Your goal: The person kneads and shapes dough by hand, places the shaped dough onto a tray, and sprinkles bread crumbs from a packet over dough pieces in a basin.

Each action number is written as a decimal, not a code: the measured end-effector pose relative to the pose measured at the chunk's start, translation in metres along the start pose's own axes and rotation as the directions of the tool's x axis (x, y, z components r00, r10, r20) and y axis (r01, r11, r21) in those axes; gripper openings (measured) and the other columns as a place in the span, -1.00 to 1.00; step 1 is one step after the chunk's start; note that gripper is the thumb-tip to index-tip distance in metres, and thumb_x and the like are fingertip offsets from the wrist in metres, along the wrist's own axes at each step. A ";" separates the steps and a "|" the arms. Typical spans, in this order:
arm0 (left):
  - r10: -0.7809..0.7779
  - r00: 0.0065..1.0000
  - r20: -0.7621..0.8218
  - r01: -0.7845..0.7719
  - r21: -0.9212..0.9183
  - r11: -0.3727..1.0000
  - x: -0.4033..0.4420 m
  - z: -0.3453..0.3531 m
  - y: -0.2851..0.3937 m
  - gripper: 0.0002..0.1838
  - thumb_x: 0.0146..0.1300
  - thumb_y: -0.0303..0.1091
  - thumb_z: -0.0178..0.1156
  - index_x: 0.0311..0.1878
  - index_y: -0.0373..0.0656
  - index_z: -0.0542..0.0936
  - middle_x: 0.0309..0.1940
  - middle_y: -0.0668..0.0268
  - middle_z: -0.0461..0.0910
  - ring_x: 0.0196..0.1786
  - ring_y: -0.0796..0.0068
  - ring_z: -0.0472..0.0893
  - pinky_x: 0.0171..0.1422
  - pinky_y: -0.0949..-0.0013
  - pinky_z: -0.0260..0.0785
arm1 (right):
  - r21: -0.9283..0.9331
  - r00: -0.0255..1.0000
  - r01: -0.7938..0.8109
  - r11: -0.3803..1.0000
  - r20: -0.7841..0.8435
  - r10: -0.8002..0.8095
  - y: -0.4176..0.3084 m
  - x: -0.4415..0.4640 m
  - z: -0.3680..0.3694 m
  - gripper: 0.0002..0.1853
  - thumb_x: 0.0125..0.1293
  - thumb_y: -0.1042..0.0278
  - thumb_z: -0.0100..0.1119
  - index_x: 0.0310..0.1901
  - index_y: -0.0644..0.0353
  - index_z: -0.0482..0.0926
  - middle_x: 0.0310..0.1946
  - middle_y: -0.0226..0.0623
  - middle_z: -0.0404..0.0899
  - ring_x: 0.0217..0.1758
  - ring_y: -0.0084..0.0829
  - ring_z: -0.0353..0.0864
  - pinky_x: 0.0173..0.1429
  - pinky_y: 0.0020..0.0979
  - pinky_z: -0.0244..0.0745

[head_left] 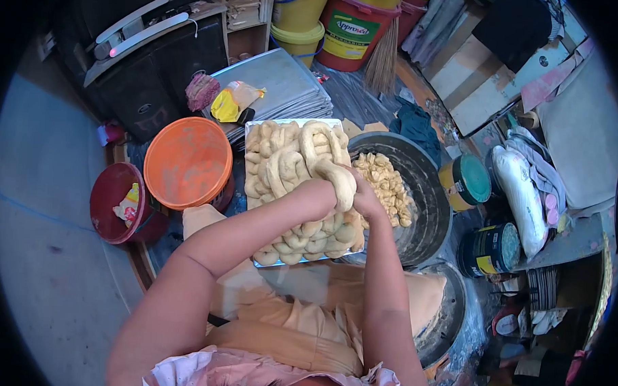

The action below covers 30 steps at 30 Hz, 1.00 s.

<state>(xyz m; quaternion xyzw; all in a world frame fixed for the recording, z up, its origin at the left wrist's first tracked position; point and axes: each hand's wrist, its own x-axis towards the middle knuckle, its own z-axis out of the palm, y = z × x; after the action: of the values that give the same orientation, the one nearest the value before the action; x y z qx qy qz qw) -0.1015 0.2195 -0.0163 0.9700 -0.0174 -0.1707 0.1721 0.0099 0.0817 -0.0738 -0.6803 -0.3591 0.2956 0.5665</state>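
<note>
A thick, pale rope of dough [342, 184] bends over the right part of a heap of twisted dough pieces [276, 168]. The heap fills a light tray [277, 263] in front of me. My left hand [320, 195] is closed round the rope, its fingers mostly hidden behind the dough. My right hand [365, 197] is against the rope's right side, fingers curled in toward it. Many small yellowish dough lumps [383, 182] lie just beyond my right hand, inside a big dark basin [427, 231].
To the left are an orange tub [187, 163] and a dark red basin [107, 213] with a wrapper inside. Stacked metal trays [279, 73] stand behind the dough, with a yellow plastic bag [227, 106] on top. Lidded buckets [471, 178] line the right side.
</note>
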 end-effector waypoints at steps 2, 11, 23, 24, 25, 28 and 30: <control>0.027 0.990 -0.136 -0.007 0.142 0.990 -0.025 -0.026 0.014 -0.86 -0.01 -0.39 0.25 -0.35 -0.18 0.69 -0.35 0.13 0.67 -0.23 0.22 0.67 -0.17 0.26 0.51 | 0.093 1.000 -0.016 0.996 0.013 0.015 0.006 -0.003 -0.002 -0.21 -0.05 0.49 0.37 0.30 0.24 0.28 0.20 -0.15 0.37 0.30 -0.30 0.33 0.37 -0.36 0.18; 0.189 0.853 -0.487 -0.108 0.189 0.976 0.038 -0.113 -0.028 -0.80 0.08 -0.35 0.16 -0.23 -0.13 0.66 -0.33 0.12 0.65 -0.21 0.10 0.64 -0.17 0.16 0.50 | 0.270 0.977 -0.137 0.953 -0.120 0.174 -0.039 -0.022 0.018 -0.40 0.09 0.36 0.34 0.19 0.28 0.41 -0.04 -0.28 0.54 0.01 -0.46 0.48 0.16 -0.40 0.35; 0.003 0.954 -0.299 -0.037 -0.106 0.994 0.107 -0.084 -0.150 -0.60 -0.15 -0.37 0.35 -0.13 -0.12 0.67 -0.21 0.08 0.65 -0.11 0.16 0.64 -0.01 0.22 0.46 | 0.225 0.878 -0.116 0.967 -0.431 0.206 -0.004 -0.043 0.014 -0.65 0.12 0.38 0.29 -0.03 0.25 0.55 -0.20 -0.34 0.59 -0.15 -0.50 0.54 -0.05 -0.43 0.45; 0.011 0.961 -0.276 -0.039 -0.096 0.995 0.095 -0.094 -0.154 -0.61 -0.16 -0.38 0.35 -0.14 -0.15 0.67 -0.23 0.07 0.66 -0.13 0.15 0.64 -0.03 0.23 0.45 | 0.221 0.893 -0.090 0.971 -0.414 0.177 0.010 -0.050 0.007 -0.64 0.12 0.40 0.28 -0.02 0.26 0.54 -0.19 -0.34 0.59 -0.15 -0.49 0.54 -0.03 -0.42 0.45; 0.017 0.968 -0.251 -0.040 -0.087 0.995 0.082 -0.104 -0.158 -0.62 -0.17 -0.38 0.34 -0.16 -0.18 0.67 -0.24 0.06 0.66 -0.15 0.14 0.64 -0.04 0.24 0.45 | 0.219 0.906 -0.065 0.974 -0.397 0.149 0.014 -0.054 0.002 -0.62 0.11 0.41 0.28 -0.01 0.26 0.53 -0.19 -0.34 0.59 -0.14 -0.49 0.54 -0.02 -0.42 0.45; -0.002 0.996 -0.084 0.006 0.040 0.999 0.070 -0.099 -0.182 -0.63 -0.17 -0.36 0.37 -0.19 -0.23 0.65 -0.28 0.08 0.66 -0.20 0.20 0.64 -0.10 0.24 0.44 | 0.153 0.904 -0.273 0.950 -0.296 0.307 0.017 -0.066 -0.008 -0.57 0.10 0.41 0.26 0.05 0.25 0.50 -0.12 -0.36 0.57 -0.05 -0.48 0.51 0.08 -0.44 0.38; -0.010 0.998 -0.059 0.000 -0.162 0.987 0.066 -0.094 -0.197 -0.64 -0.10 -0.31 0.39 -0.19 -0.22 0.65 -0.33 0.16 0.66 -0.24 0.26 0.63 -0.14 0.25 0.43 | 0.201 0.911 -0.245 0.949 -0.288 0.296 0.020 -0.063 0.002 -0.50 0.09 0.47 0.23 0.13 0.26 0.43 -0.06 -0.32 0.54 0.00 -0.46 0.49 0.15 -0.42 0.35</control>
<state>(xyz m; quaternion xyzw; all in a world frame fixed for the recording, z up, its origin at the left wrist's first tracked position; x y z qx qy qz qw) -0.0123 0.4294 -0.0215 0.9575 0.0040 -0.1429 0.2504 -0.0244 0.0288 -0.0943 -0.7140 -0.1414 0.2869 0.6228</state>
